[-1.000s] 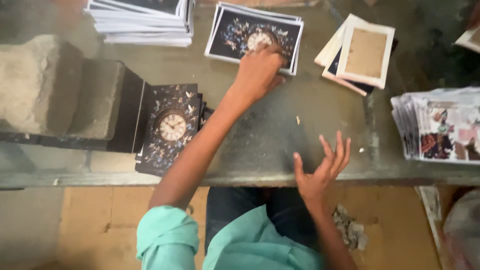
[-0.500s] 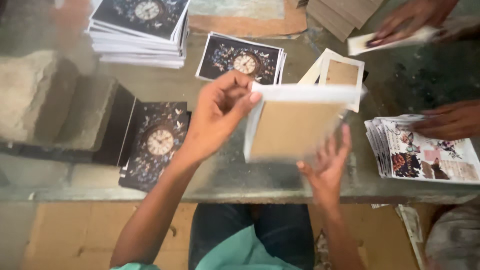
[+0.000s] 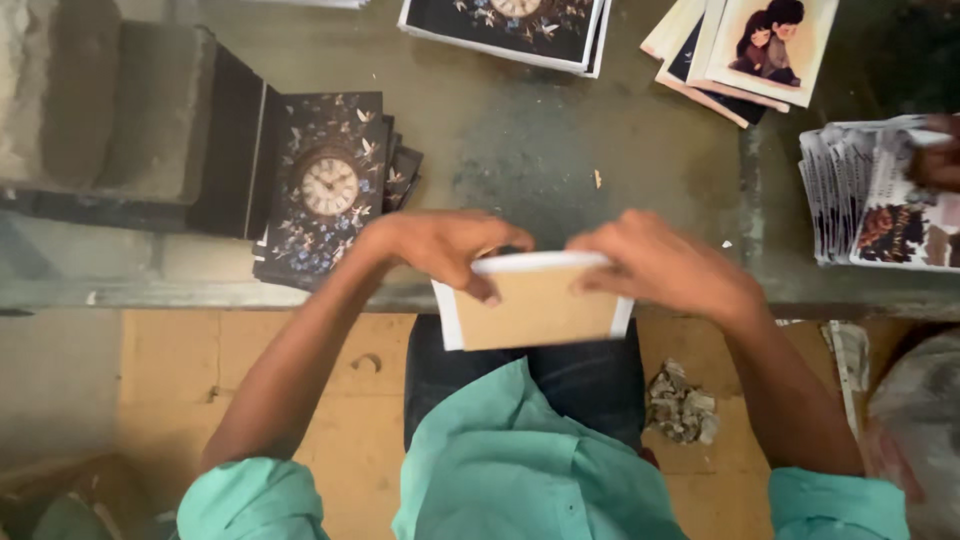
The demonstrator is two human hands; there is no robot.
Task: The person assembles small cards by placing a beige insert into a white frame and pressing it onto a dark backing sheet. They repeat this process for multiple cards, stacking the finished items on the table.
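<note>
Both my hands hold a thin board [image 3: 535,305] with a tan back and white border, upright over the table's near edge, close to my body. My left hand [image 3: 445,248] grips its top left corner, thumb on the tan face. My right hand [image 3: 665,265] grips its top right edge. Its front face is hidden from me.
A stack of dark covers with a clock picture [image 3: 330,185] lies to the left on the greenish table [image 3: 560,150]. A similar stack [image 3: 510,25] lies far ahead, boards with a picture of two figures [image 3: 765,45] far right, fanned printed sheets [image 3: 880,200] at right. A grey block [image 3: 95,100] sits left.
My left hand picked a board from the far stack and brought it toward me; my right hand joined it. Both now hold it lower and nearer my body.
</note>
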